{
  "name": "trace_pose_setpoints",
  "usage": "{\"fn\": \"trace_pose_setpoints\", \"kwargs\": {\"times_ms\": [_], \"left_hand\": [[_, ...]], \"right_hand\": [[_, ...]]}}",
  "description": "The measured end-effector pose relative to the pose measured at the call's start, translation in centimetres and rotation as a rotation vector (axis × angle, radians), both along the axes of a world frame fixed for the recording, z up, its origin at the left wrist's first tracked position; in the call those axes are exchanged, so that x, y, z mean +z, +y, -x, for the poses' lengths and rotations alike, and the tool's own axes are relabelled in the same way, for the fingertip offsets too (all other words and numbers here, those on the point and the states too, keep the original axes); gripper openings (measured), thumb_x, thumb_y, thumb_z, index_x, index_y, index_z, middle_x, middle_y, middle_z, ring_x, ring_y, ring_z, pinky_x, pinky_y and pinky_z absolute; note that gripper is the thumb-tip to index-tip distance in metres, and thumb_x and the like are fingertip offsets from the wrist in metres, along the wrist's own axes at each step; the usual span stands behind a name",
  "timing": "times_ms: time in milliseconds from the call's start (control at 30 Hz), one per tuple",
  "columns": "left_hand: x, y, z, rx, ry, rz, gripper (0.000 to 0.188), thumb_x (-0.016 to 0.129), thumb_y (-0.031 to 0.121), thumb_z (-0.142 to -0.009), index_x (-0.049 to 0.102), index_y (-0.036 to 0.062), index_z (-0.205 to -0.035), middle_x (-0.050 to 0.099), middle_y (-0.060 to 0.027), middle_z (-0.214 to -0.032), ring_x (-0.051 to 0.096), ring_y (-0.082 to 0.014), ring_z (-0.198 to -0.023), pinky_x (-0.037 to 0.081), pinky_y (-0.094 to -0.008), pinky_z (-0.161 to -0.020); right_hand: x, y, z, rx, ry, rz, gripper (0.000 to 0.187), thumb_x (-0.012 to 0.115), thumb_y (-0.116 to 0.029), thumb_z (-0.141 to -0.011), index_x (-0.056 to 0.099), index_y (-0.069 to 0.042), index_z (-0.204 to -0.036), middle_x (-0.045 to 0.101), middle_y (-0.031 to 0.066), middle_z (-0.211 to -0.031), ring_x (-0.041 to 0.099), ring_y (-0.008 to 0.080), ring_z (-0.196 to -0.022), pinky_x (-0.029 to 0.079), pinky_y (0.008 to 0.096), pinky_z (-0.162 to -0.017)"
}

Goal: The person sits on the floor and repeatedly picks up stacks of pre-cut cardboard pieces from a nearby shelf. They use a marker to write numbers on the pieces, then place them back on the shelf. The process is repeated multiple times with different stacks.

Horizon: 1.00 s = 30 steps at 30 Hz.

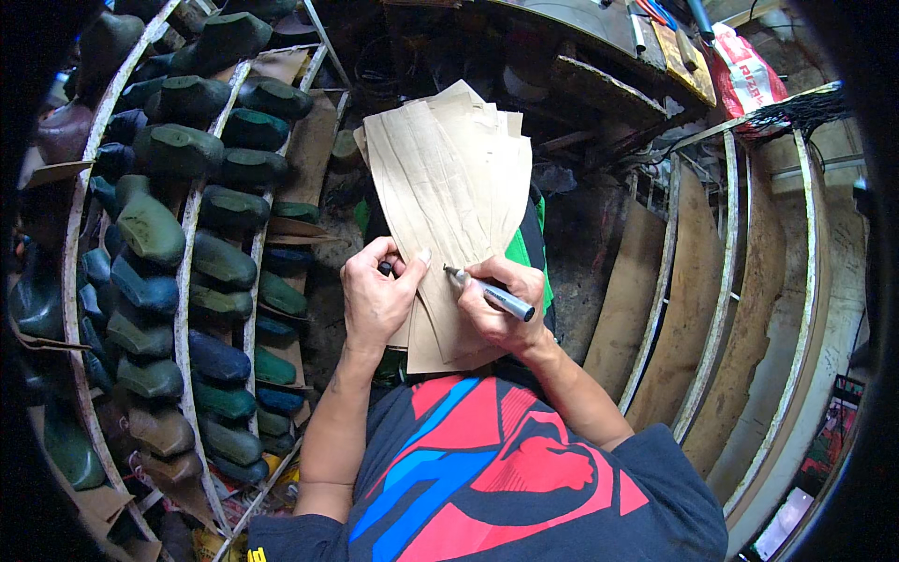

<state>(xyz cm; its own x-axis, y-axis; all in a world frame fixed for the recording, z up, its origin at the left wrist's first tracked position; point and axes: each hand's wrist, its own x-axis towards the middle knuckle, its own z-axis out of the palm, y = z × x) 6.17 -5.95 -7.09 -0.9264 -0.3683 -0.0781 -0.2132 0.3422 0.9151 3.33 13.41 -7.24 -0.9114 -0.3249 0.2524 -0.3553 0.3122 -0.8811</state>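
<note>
A fanned stack of tan paper sheets [440, 178] with creased, curved shapes rests across my lap. My right hand [501, 300] is closed round a grey marker [506, 301], its tip touching or just above the top sheet near the middle. On the left edge of the stack lies my left hand [379, 295], fingers curled, with a small black marker cap [385, 268] between them. Its thumb presses on the paper.
To the left, a white-framed rack [187, 262] holds several rows of green and blue shoe lasts [154, 225]. Shelves with brown boards [688, 281] stand at the right. A workbench [581, 28] and a red and white plastic bag [744, 75] are at the back.
</note>
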Motion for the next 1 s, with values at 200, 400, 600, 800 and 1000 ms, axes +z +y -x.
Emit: {"fn": "trace_pose_setpoints", "kwargs": {"times_ms": [200, 400, 600, 800, 1000], "left_hand": [[-0.1, 0.0, -0.1, 0.023, -0.103, 0.033, 0.017, 0.082, 0.015, -0.085, 0.074, -0.0001, -0.088, 0.065, -0.0035, -0.064, 0.055, -0.0062, -0.056, 0.043, -0.0273, -0.052], [-0.8, -1.6, -0.4, -0.031, 0.089, -0.462, 0.015, 0.076, 0.010, -0.090, 0.072, -0.0016, -0.099, 0.072, -0.0036, -0.079, 0.061, -0.0080, -0.064, 0.045, -0.0243, -0.055], [-1.1, -7.4, -2.8, 0.244, 0.234, -0.762, 0.031, 0.056, 0.017, -0.094, 0.066, -0.0026, -0.116, 0.072, -0.0096, -0.107, 0.068, -0.0172, -0.095, 0.053, -0.0293, -0.086], [-2.4, -9.3, -3.4, 0.635, 0.309, -0.694, 0.032, 0.061, 0.015, -0.088, 0.069, -0.0005, -0.114, 0.070, -0.0103, -0.115, 0.065, -0.0217, -0.109, 0.048, -0.0354, -0.101], [-1.2, -7.3, -3.4, 0.328, 0.354, -0.769, 0.030, 0.062, 0.014, -0.090, 0.069, 0.0006, -0.116, 0.073, -0.0058, -0.107, 0.066, -0.0141, -0.096, 0.050, -0.0296, -0.093]], "right_hand": [[-0.4, -0.3, -0.4, -0.058, -0.063, 0.093, 0.011, 0.075, -0.006, -0.080, 0.070, 0.003, -0.085, 0.068, 0.0140, -0.069, 0.067, 0.0197, -0.057, 0.053, 0.0311, -0.055], [1.5, 0.4, -0.1, -0.264, -0.383, 0.463, 0.018, 0.069, -0.010, -0.099, 0.072, 0.004, -0.110, 0.072, 0.0066, -0.094, 0.063, 0.0082, -0.075, 0.053, 0.0237, -0.068], [2.9, 1.3, 1.6, -0.127, 0.227, -0.235, 0.043, 0.084, -0.023, -0.088, 0.068, -0.002, -0.121, 0.071, 0.0152, -0.104, 0.068, 0.0278, -0.090, 0.055, 0.0367, -0.082], [2.5, -1.3, 0.0, -0.047, 0.238, -0.522, 0.078, 0.093, -0.044, -0.069, 0.059, -0.006, -0.128, 0.061, 0.0191, -0.118, 0.057, 0.0406, -0.109, 0.050, 0.0491, -0.093], [3.0, -1.4, -0.3, -0.023, 0.152, -0.586, 0.077, 0.090, -0.034, -0.068, 0.056, -0.006, -0.131, 0.058, 0.0225, -0.125, 0.053, 0.0433, -0.118, 0.045, 0.0510, -0.104]]}}
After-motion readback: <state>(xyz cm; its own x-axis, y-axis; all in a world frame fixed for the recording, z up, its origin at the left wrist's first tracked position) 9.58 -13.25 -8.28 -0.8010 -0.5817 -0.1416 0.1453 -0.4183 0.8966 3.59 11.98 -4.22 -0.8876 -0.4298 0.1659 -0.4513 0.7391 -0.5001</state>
